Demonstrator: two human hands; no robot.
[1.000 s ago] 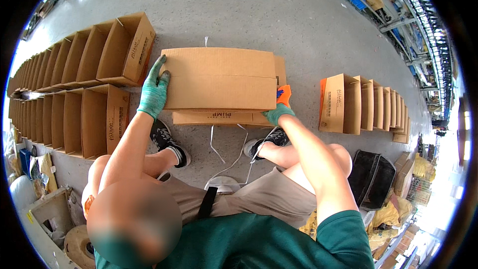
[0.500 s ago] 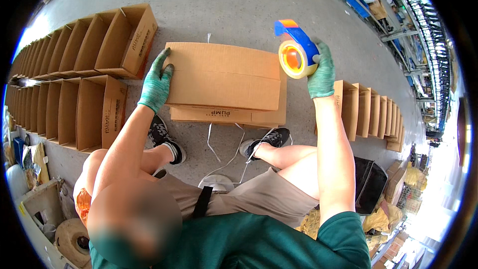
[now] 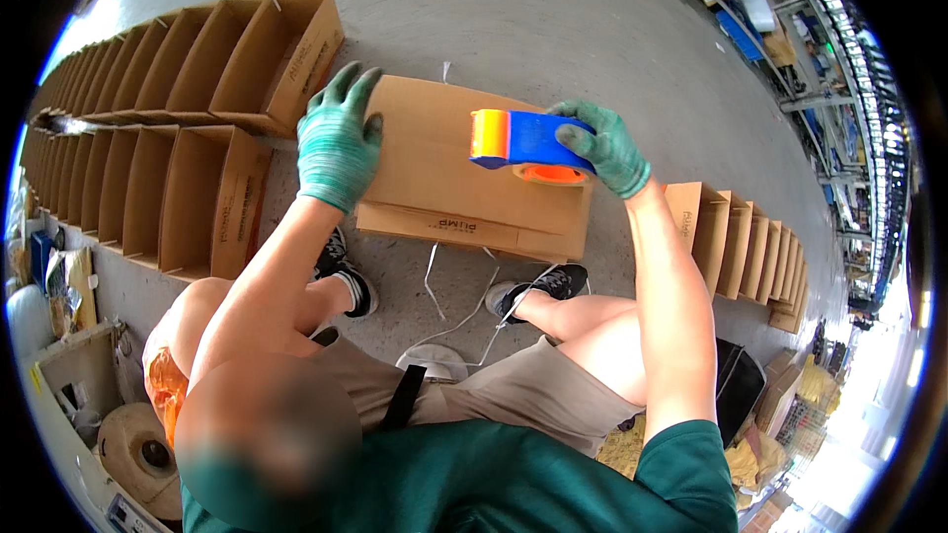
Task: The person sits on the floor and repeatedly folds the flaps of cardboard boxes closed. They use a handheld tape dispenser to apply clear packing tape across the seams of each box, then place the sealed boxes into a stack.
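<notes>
A brown cardboard carton (image 3: 430, 153) lies flat on the floor before me, its printed edge facing my legs. White string (image 3: 431, 281) trails from under its near side. My right hand (image 3: 610, 150), in a green glove, is closed around a blue tape dispenser (image 3: 541, 138) with an orange-yellow front end. The dispenser is over the right half of the carton, and part of its orange tape roll core shows below the frame. At the carton's left edge is my gloved left hand (image 3: 339, 143), fingers stretched and apart, with nothing in it. Whether it touches the cardboard I cannot tell.
Two long rows of open cartons (image 3: 237, 192) stand at the left. Another row of cartons (image 3: 726, 227) is at the right. My shoes (image 3: 558, 281) flank the carton's near side, and a round white object (image 3: 433, 360) sits between my legs. Loaded shelving (image 3: 790, 49) lies far right.
My right hand has swung the tape dispenser leftward over the carton and turned it. My left hand has come off its grip on the cardboard edge and its fingers have spread.
</notes>
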